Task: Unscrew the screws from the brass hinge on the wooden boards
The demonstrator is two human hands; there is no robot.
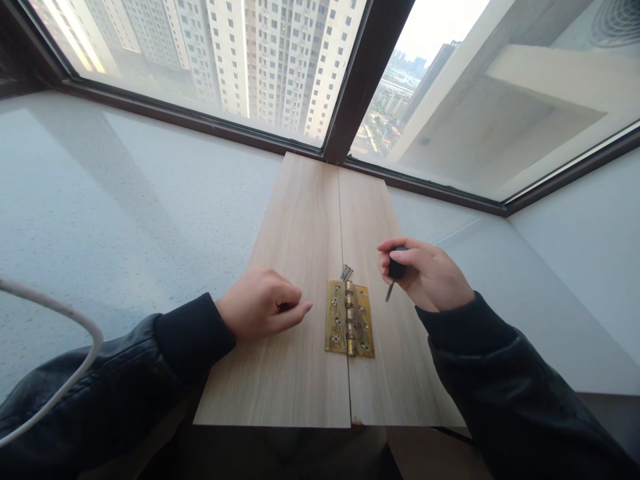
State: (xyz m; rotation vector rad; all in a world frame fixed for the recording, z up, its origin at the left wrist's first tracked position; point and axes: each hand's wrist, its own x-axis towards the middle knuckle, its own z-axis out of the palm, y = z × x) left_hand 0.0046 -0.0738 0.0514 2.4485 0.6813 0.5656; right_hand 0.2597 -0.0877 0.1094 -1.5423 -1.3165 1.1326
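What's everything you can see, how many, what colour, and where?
Buildings: several, pale, outside
Panes: 2, clear, far side
Frame: 1, dark brown, around panes
Wall: 1, white, right
Ledge: 1, white, below frame
Boards: 2, pale wood, on ledge
Hinge: 1, gold, across boards' seam
Loose screws: several, silvery, near hinge
Cable: 1, white, left
Screwdriver: 1, black handle, in right grip
Sleeves: 2, black, on arms
Left grip: 1, bare, curled over left board
Right grip: 1, bare, right of hinge

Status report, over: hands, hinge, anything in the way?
Right hand gripping screwdriver, tip off the hinge. Left hand curled, contents hidden. Hinge lying across both boards. Screws clustered at its far end; nothing covering it.
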